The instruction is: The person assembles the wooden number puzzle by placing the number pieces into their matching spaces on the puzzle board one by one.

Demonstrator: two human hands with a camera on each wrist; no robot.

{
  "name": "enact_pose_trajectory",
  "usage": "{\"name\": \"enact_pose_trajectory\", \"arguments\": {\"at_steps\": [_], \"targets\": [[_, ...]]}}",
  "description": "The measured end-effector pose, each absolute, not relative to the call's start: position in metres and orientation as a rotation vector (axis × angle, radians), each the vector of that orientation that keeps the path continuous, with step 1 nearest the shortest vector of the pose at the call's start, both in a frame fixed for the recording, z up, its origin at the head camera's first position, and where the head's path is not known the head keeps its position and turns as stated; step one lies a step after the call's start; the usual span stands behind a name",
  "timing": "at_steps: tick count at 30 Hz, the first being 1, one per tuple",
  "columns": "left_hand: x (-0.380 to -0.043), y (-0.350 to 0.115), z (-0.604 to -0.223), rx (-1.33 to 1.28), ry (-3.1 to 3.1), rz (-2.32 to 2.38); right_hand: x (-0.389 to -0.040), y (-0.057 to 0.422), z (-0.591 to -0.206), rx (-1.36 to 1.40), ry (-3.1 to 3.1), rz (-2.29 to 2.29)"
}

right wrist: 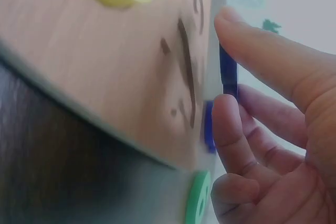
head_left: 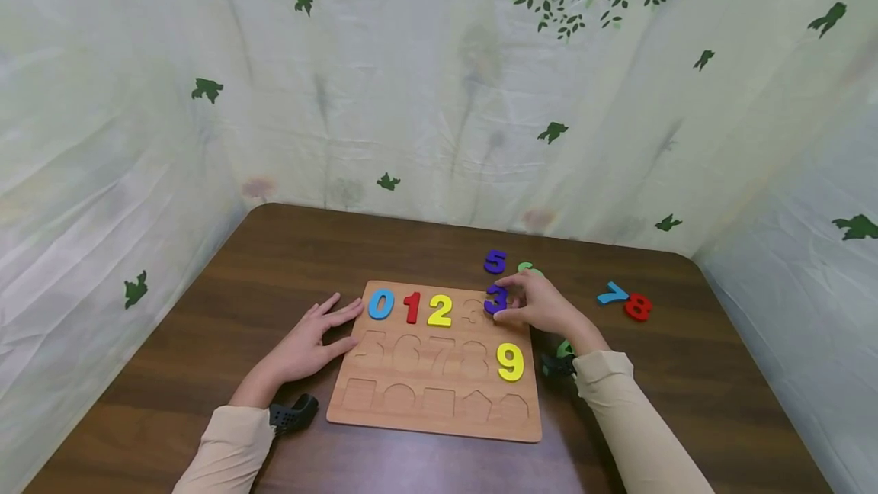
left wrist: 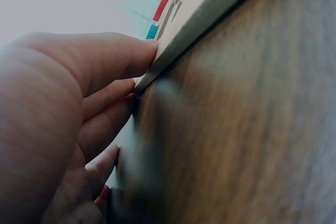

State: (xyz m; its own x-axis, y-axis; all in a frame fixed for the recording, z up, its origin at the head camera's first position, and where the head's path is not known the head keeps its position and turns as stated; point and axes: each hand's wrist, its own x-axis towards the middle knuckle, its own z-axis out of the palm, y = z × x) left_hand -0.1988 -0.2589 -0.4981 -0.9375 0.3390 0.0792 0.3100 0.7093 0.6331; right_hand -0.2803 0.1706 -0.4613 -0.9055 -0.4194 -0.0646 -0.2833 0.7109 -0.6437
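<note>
A wooden number board [head_left: 425,422] lies on the table. My left hand [head_left: 309,345] rests at its left side, fingers spread and fingertips touching the edge; the left wrist view shows the thumb against that edge. With thumb and fingers my right hand [head_left: 545,309] pinches a dark blue number 3 [head_left: 501,301] over the board's upper right, just right of the 3-shaped recess [head_left: 472,312]. In the right wrist view the 3 [right wrist: 228,69] appears edge-on, above the board surface. A blue 0 [head_left: 373,305], red 1 [head_left: 412,309] and yellow 2 [head_left: 439,321] sit in the top row.
A yellow 9 [head_left: 519,363] sits at the second row's right end. Behind the board lie a purple 5 [head_left: 495,262] and a partly hidden green number [head_left: 526,267]. Farther right are a blue 7 [head_left: 613,295] and red 8 [head_left: 639,307]. A green piece [head_left: 564,349] shows beside the right wrist.
</note>
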Motion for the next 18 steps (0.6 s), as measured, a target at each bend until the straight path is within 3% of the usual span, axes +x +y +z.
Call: {"name": "enact_pose_trajectory", "arguments": {"at_steps": [18], "targets": [[-0.199, -0.258, -0.498, 0.546, 2.863, 1.058, -0.281, 0.142, -0.467, -0.606, 2.626, -0.959]]}}
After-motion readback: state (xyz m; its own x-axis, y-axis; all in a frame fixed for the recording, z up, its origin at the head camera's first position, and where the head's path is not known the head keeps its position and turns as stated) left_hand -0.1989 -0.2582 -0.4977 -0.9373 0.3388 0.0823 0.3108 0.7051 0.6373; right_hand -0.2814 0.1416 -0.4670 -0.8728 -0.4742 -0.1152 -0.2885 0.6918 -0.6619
